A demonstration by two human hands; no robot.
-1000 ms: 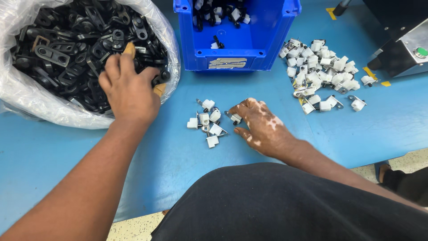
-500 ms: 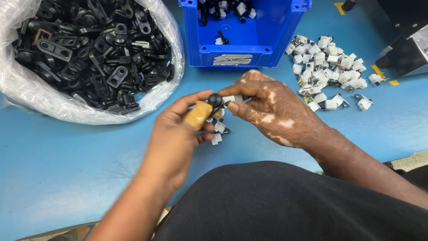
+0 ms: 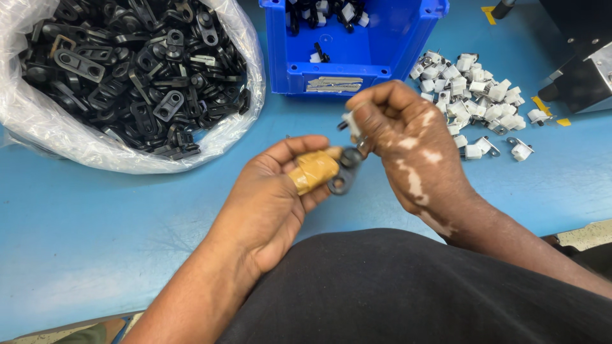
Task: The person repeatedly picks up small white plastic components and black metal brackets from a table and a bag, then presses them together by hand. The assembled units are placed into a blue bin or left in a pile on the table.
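My left hand [image 3: 280, 191], its thumb wrapped in tan tape, pinches a small black plastic clip [image 3: 344, 172] just above my lap. My right hand [image 3: 401, 137] is closed on a small white plastic piece [image 3: 350, 122] and presses it against the top of the black clip. Both hands meet over the blue table [image 3: 95, 223], in front of the blue bin [image 3: 357, 64].
A clear plastic bag [image 3: 127, 76] full of black clips lies at the back left. The blue bin holds mixed black and white parts. A pile of white pieces [image 3: 478, 89] lies right of it. A dark machine [image 3: 580, 51] stands at the far right.
My left hand left the bag with a black clip and came to the middle. My right hand picked up a white piece from the table, and both hands rose toward me and joined.
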